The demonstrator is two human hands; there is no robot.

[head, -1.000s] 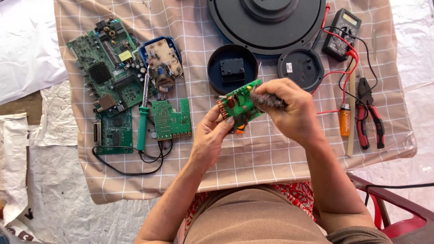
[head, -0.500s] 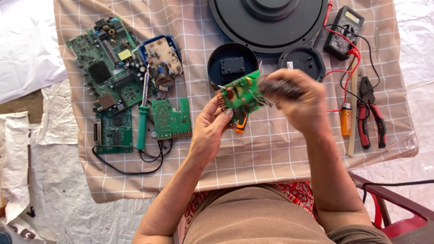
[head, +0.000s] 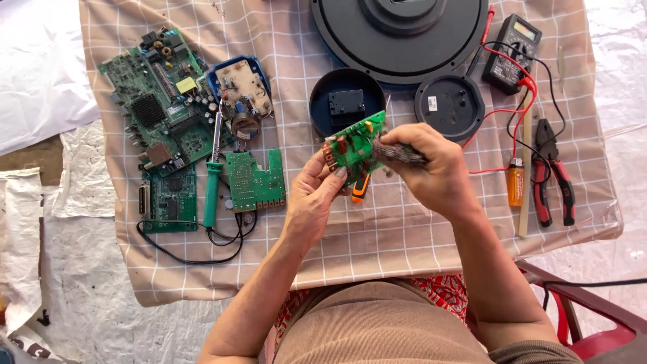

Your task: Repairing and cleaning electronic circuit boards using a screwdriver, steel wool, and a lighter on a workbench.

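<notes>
My left hand point(head: 313, 199) holds a small green circuit board point(head: 352, 145) by its lower left edge, tilted up above the checked cloth point(head: 377, 236). My right hand point(head: 438, 172) grips a dark speckled tool point(head: 397, 154), whose kind I cannot tell, and presses its end against the board's right side. An orange-handled screwdriver point(head: 360, 187) lies on the cloth just under the board, partly hidden by my fingers.
Left of my hands lie a large green board point(head: 158, 101), a blue case with a beige board point(head: 239, 87), a green-handled soldering iron point(head: 212, 189) and a small green board point(head: 255, 180). Behind them are a black cup point(head: 347, 101), a black lid point(head: 449, 106) and a big black disc point(head: 397, 30). On the right are a multimeter point(head: 512, 52) and pliers point(head: 552, 175).
Both hands lifted the board slightly away from me, then brought it back a little. My right hand shifted the dark tool along the board's right edge.
</notes>
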